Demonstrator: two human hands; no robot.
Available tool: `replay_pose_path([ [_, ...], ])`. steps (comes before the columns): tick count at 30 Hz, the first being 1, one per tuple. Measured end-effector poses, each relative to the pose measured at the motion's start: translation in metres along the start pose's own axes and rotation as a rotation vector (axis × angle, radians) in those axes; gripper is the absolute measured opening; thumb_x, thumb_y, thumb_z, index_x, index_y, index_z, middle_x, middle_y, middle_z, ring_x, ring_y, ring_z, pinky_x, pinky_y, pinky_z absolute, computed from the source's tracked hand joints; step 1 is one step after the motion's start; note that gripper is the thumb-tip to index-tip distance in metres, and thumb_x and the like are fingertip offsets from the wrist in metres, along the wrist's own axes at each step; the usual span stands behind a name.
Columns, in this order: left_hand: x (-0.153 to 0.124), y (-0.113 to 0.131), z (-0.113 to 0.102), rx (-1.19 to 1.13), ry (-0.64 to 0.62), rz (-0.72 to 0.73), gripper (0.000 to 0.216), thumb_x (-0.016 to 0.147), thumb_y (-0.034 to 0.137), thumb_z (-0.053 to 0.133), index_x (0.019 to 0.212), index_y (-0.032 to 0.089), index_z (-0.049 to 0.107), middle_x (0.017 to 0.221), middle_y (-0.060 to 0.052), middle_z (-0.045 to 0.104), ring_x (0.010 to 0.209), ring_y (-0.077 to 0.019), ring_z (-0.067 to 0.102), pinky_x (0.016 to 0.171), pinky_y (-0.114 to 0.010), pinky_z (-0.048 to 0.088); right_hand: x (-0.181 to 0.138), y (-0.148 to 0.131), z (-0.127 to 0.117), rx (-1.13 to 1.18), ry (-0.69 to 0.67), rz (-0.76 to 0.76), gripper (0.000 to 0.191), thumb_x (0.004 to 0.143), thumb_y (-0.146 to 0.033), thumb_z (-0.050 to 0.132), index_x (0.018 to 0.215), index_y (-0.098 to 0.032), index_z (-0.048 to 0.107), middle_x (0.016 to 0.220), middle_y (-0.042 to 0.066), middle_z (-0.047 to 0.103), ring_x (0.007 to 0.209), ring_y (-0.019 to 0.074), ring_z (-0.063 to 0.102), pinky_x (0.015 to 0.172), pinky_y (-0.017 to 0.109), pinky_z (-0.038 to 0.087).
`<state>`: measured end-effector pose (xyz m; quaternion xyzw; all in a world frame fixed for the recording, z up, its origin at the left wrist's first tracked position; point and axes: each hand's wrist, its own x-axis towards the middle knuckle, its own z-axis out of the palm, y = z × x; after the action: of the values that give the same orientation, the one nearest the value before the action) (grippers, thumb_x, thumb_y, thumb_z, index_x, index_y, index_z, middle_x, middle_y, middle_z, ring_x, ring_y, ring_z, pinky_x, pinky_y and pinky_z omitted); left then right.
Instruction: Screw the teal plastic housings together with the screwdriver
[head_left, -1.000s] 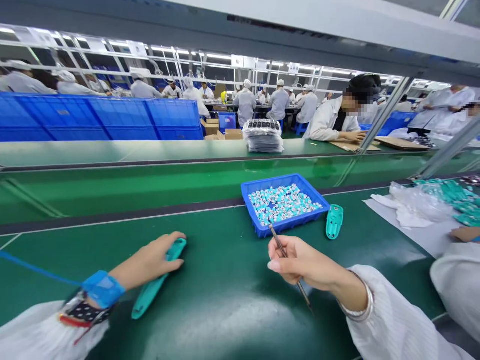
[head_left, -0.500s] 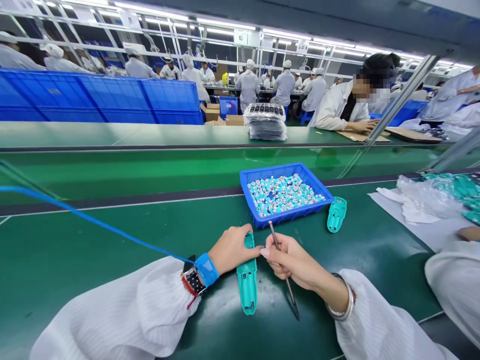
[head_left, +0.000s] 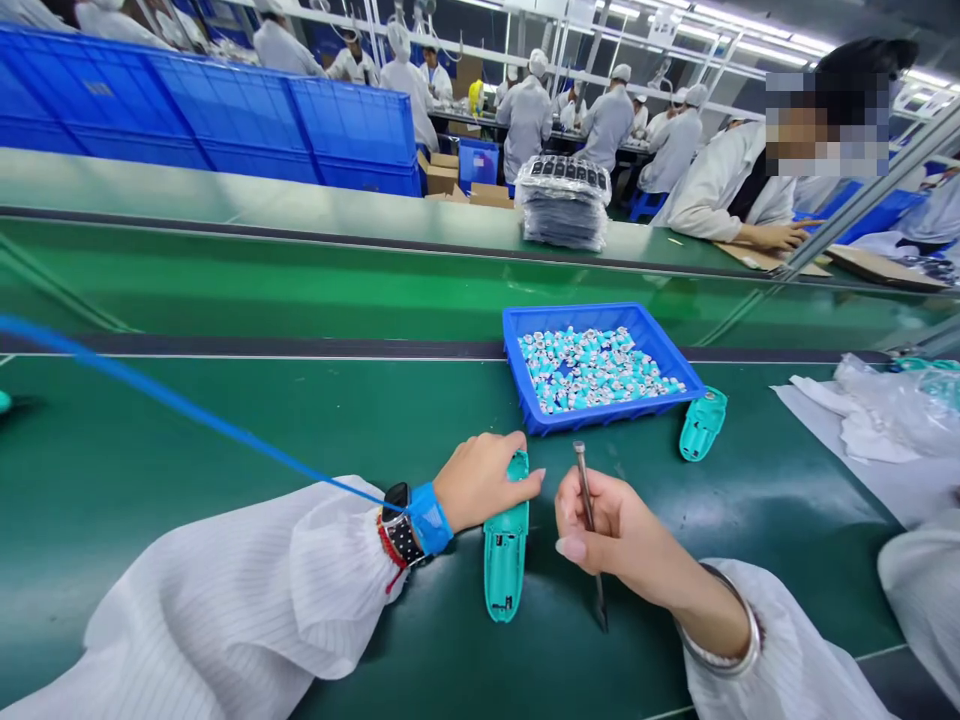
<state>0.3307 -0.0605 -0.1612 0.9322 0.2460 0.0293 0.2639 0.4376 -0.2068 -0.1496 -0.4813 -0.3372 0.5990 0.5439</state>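
My left hand (head_left: 484, 480) is closed around the upper part of a teal plastic housing (head_left: 505, 570). The housing lies lengthwise on the green work surface with its hollow inner side up, partly covered by my fingers. A blue strap with a cord circles my left wrist. To the right of the housing and apart from it, my right hand (head_left: 611, 530) grips a slim dark metal rod (head_left: 582, 470) between thumb and fingers. The rod's lower end points down at the table. Beyond both hands stands a blue tray (head_left: 607, 408) of small teal-and-silver parts.
A second teal housing (head_left: 703, 425) lies against the tray's right side. Plastic bags (head_left: 885, 410) and white sheets lie farther right, near another person's sleeve (head_left: 926, 590). Across the green belt (head_left: 337, 295) stand a stack of packed trays (head_left: 564, 205) and blue crates (head_left: 352, 130); a co-worker leans there.
My right hand has drawn back to the right with the rod, away from my left hand and the housing. The left hand still holds the housing. The whole view has tilted and shifted.
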Motion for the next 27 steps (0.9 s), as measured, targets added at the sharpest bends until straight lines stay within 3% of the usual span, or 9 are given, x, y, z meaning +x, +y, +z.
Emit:
replay_pose_path([
  [12, 0.0019, -0.0010, 0.0002, -0.078, 0.035, -0.016, 0.024, 0.077, 0.043, 0.050, 0.071, 0.020, 0.052, 0.059, 0.002, 0.053, 0.057, -0.0147, 0.051, 0.055, -0.025, 0.030, -0.0012, -0.0052, 0.0034, -0.033, 0.019, 0.045, 0.034, 0.065, -0.027, 0.077, 0.075, -0.016, 0.046, 0.061, -0.007, 0.044, 0.053, 0.0021, 0.037, 0.050, 0.016, 0.030],
  [27, 0.0019, -0.0019, 0.0021, -0.065, 0.033, -0.006, 0.024, 0.077, 0.044, 0.051, 0.075, 0.020, 0.055, 0.064, 0.000, 0.058, 0.061, -0.0160, 0.053, 0.056, -0.026, 0.031, 0.0037, -0.0034, 0.0013, 0.011, 0.029, 0.076, 0.034, 0.068, -0.031, 0.074, 0.075, -0.017, 0.044, 0.058, -0.009, 0.041, 0.044, 0.0005, 0.033, 0.039, 0.016, 0.023],
])
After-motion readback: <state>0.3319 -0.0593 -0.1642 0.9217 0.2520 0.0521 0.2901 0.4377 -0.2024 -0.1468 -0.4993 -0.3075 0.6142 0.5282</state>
